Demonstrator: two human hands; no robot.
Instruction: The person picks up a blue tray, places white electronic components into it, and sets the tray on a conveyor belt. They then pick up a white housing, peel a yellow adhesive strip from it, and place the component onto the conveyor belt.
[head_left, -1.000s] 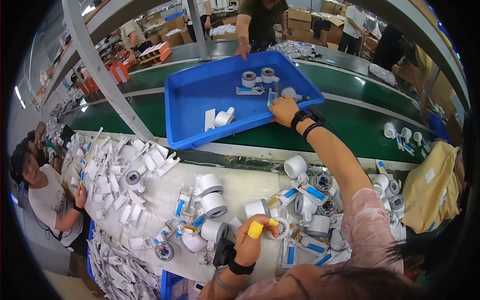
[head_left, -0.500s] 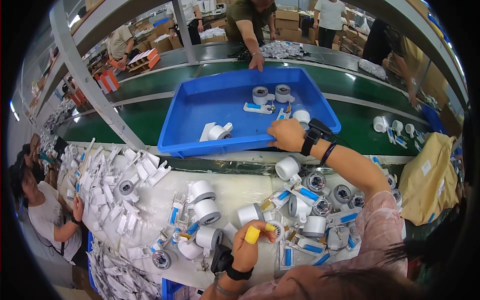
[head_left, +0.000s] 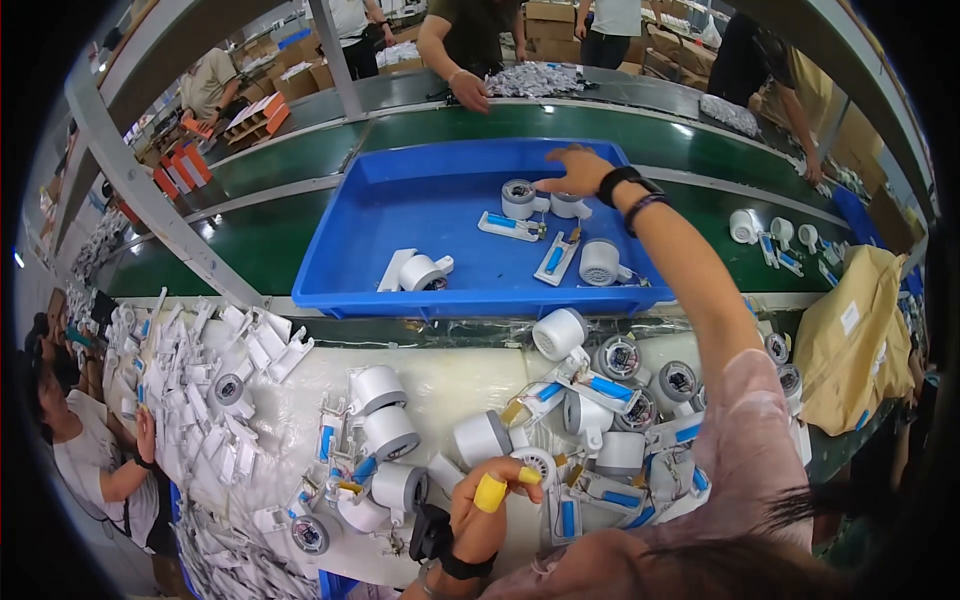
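Fingers of the right grip [head_left: 575, 172] are spread, with nothing seen held, just beside two gray-rimmed housings [head_left: 518, 200]; whether either is touched cannot be told. The near rim of the blue tray [head_left: 390, 215] has been left by this grip and the far rim released by a co-worker's hand [head_left: 468, 90], so reaching inside is now done with the tray steadied by no hand. Around and below the grip, four housings, two blue-celled strips [head_left: 556, 260] and one plain white piece [head_left: 396, 268] are counted in the tray. Nearer the body, the left grip [head_left: 478, 522] is curled at one round grille [head_left: 537, 462]; whether it is pinched cannot be told. Rightward, one paper bag [head_left: 855, 340] is seen.
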